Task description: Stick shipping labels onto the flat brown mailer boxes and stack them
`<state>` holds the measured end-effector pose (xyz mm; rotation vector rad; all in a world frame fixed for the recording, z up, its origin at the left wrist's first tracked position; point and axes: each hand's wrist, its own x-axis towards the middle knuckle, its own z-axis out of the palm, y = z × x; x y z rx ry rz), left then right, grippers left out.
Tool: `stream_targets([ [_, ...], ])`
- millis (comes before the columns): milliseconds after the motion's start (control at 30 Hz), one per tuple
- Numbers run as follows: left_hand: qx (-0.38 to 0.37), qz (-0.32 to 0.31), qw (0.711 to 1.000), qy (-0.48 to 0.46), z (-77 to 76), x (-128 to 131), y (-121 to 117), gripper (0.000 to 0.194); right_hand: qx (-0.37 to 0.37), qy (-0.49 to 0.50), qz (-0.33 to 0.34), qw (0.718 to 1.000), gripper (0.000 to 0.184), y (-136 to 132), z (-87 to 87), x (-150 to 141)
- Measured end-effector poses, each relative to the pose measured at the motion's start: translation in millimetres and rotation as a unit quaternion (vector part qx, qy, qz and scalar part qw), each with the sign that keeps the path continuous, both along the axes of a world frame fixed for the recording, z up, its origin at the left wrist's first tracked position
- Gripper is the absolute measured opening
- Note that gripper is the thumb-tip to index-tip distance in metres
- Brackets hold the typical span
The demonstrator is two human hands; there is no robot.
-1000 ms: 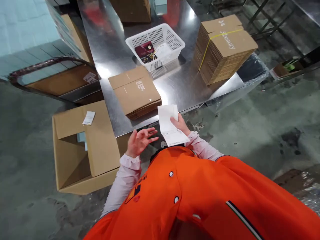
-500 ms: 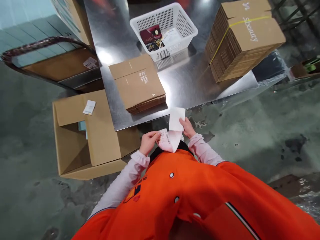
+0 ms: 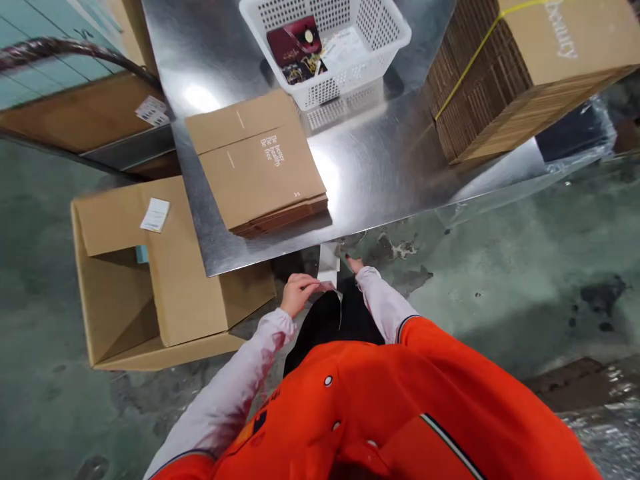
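Note:
My left hand (image 3: 299, 293) is closed in a pinch on the lower end of a white paper slip (image 3: 329, 261). The slip hangs just off the front table edge, over my dark trousers, with a folded piece near my left fingertips. My right hand (image 3: 355, 265) is beside the slip's right side with a small gap between them. A finger there stretches out and nothing shows in the hand, though part of it is hidden. Up on the table, a stack of flat cardboard boxes (image 3: 260, 160) is the closest thing to both hands.
The steel table (image 3: 385, 160) carries a white basket (image 3: 345, 80) with printed cards and papers. A strapped cardboard stack (image 3: 480, 87) stands at right. On the floor at left sits an open carton (image 3: 195, 300) with a small white label (image 3: 155, 215), beside a trolley handle (image 3: 90, 50).
My left hand, open at first, took hold of the printed slip. My right hand, earlier gripping the slip, is now apart from it. The view shifted closer to the table.

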<state>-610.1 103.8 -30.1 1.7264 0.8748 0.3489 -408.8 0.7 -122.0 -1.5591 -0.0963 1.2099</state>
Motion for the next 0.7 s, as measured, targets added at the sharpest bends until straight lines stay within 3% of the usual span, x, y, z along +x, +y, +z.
stream_targets([
  [100, -0.018, -0.021, 0.999, 0.035, -16.2, 20, 12, 0.013, -0.033, -0.014, 0.032, 0.999, 0.022, -4, 20.9, 9],
  [200, -0.011, -0.039, 0.999, 0.015, 2.0, 34, 21, 0.014, 0.030, -0.070, 0.091, 0.993, 0.044, -1, 68.3, 2],
  [300, -0.009, -0.035, 0.999, -0.033, 55.1, 37, 32, 0.020, 0.152, -0.170, 0.155, 0.961, 0.029, 12, 128.4, -13],
  [400, -0.057, -0.036, 0.996, -0.051, 126.0, 31, 46, 0.026, 0.214, -0.171, 0.120, 0.954, 0.027, 25, 188.5, -26],
  [500, -0.166, -0.094, 0.978, -0.080, 188.7, 22, 59, 0.032, 0.236, -0.158, 0.109, 0.953, 0.032, 28, 244.0, -34],
  [600, -0.249, -0.162, 0.951, -0.084, 227.2, 15, 67, 0.031, 0.241, -0.186, 0.198, 0.932, 0.034, 23, 288.6, -39],
  [700, -0.251, -0.208, 0.944, -0.049, 244.8, 9, 68, 0.022, 0.247, -0.219, 0.271, 0.904, 0.033, 18, 316.2, -43],
])
